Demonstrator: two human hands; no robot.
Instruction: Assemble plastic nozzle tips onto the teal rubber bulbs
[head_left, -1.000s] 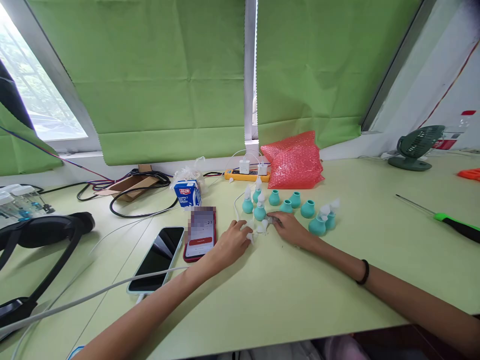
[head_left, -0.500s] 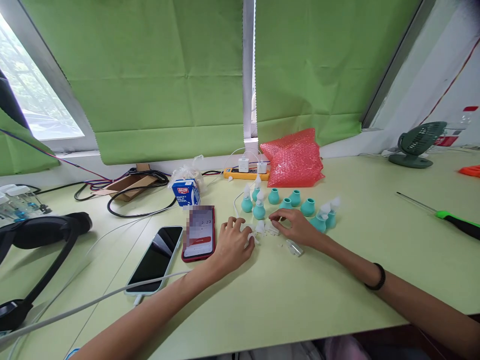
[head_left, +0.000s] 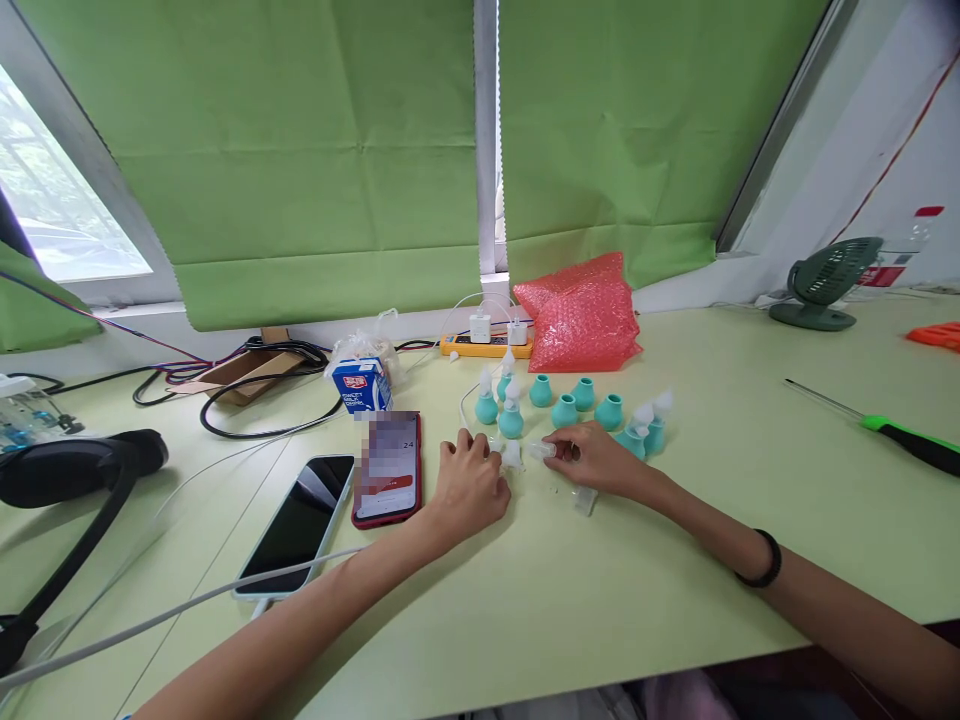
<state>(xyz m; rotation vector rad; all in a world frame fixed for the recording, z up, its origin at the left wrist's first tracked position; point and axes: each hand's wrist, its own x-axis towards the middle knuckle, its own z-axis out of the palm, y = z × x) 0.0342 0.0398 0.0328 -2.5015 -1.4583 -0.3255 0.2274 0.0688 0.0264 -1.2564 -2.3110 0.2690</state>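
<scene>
My right hand (head_left: 589,457) pinches a small clear plastic tube (head_left: 541,450) between thumb and fingertips, just above the table. To its left, my left hand (head_left: 471,482) rests low with fingers curled down and drawn together; whatever lies under them is hidden. A small white cone-shaped tip (head_left: 512,455) stands between the two hands. Beside the right wrist lies another clear piece (head_left: 585,500). Behind the hands are several teal bulb-shaped pots, some bare like this teal pot (head_left: 609,411), others topped with white tips, such as this capped pot (head_left: 511,419).
Left of my hands lie a red-cased phone (head_left: 388,470) and a dark-screened phone (head_left: 296,525) on a cable. Behind are a blue milk carton (head_left: 362,387), a yellow power strip (head_left: 472,346) and a red bubble-wrap bag (head_left: 581,315). A screwdriver (head_left: 892,430) and a fan (head_left: 825,280) are right.
My right hand has lifted the clear tube and turned it to point left. My left hand's fingers have drawn in and bent more. The view has shifted slightly.
</scene>
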